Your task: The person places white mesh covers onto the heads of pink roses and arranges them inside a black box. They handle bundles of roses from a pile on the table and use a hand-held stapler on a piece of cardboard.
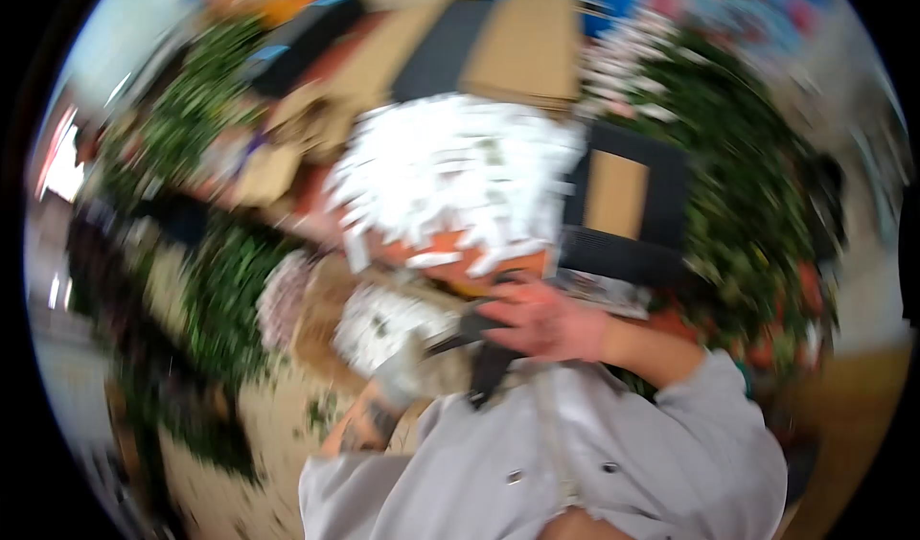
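Dark item [491,369], all blur, sits at the near side between left hand [422,369], fingers smeared, and right hand [546,323], fingers part-spread against it; can't tell whether either grips!

White strips [460,171], orange desk [395,251], cardboard sheets [522,46] banded tan and charcoal, black box [663,190] with tan panel [615,195], deep green foliage [743,176], pale pink blooms [286,300], black handheld object [491,372], pale grey glove [414,372], light grey garment [661,435] with dark buttons [610,467]
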A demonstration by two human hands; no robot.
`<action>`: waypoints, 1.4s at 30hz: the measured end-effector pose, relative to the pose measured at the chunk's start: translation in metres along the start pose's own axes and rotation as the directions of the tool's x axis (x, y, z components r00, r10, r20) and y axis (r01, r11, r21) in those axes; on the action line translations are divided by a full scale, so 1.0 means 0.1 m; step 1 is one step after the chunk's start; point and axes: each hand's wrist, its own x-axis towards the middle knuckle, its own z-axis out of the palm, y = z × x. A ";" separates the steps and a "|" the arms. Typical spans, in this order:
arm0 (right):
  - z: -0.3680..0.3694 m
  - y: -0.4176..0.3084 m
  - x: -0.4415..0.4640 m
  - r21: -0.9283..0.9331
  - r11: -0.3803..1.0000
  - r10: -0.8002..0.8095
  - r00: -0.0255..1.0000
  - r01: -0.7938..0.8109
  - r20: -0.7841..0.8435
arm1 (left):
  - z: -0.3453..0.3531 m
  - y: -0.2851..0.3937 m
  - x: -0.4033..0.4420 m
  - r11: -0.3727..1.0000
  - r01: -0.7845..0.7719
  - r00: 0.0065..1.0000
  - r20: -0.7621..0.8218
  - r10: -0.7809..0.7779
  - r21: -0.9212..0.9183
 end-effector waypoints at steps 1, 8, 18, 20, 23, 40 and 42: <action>0.10 0.02 0.03 -0.039 0.999 0.003 0.999 -0.005 -0.044 | -0.01 0.02 0.02 0.999 -0.006 1.000 -0.021 0.005 -0.045; -0.08 -0.06 -0.23 0.134 0.874 0.463 0.714 -0.468 -0.525 | -0.08 0.19 0.37 0.938 -0.176 0.982 0.114 0.148 0.299; 0.00 -0.39 -0.80 0.888 -0.344 0.890 0.407 0.304 0.205 | 0.08 -0.16 1.19 0.913 -0.113 0.989 0.128 0.067 0.392; -0.24 -0.32 -0.86 0.817 -0.258 0.910 0.413 0.515 0.027 | 0.40 -0.12 1.36 0.791 -0.045 0.994 0.107 -0.027 0.611; -0.52 -0.08 -0.93 0.878 0.178 0.881 0.326 0.445 -0.344 | 0.76 -0.03 1.66 0.381 -0.219 0.974 0.223 0.035 0.898; -0.68 1.05 -1.38 0.819 0.561 0.266 0.911 0.120 -0.315 | 1.74 0.27 2.33 -0.544 -0.616 0.774 0.567 -0.283 0.570; -0.51 1.02 -1.27 0.891 0.434 0.213 0.945 0.135 -0.247 | 1.73 0.34 2.30 -0.479 -0.561 0.828 0.459 -0.322 0.675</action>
